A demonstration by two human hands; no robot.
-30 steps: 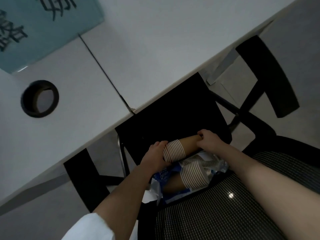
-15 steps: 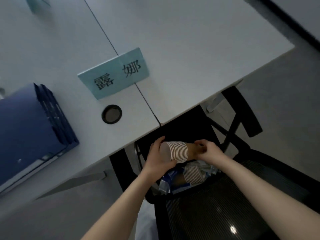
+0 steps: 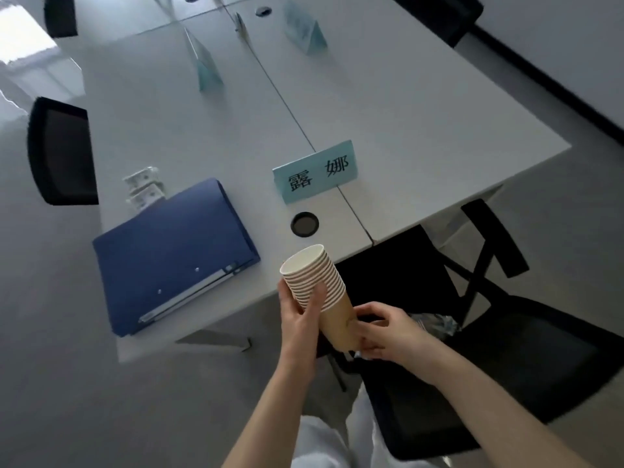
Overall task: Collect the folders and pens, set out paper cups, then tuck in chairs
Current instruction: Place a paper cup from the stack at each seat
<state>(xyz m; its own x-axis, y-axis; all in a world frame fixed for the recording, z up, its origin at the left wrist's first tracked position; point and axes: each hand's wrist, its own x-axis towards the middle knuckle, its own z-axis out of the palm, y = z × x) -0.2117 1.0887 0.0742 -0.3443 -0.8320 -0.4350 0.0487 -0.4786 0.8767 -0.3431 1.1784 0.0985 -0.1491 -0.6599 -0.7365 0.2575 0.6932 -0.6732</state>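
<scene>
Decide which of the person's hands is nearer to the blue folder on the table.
Left. The left hand grips the cup stack just right of the blue folder; the right hand holds the stack's base, farther away.

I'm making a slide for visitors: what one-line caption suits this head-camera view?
Both hands, left hand and right hand, hold a stack of paper cups beside blue folders on the table.

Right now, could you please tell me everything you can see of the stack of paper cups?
The stack of paper cups is a nested column, brown-sided with white rolled rims banded closely near the top and a white interior. It is held in the air, tilted with its open mouth up and toward the table, over the table's near edge. The left hand wraps the rimmed upper part; the right hand grips the brown base. Nothing else touches it.
</scene>
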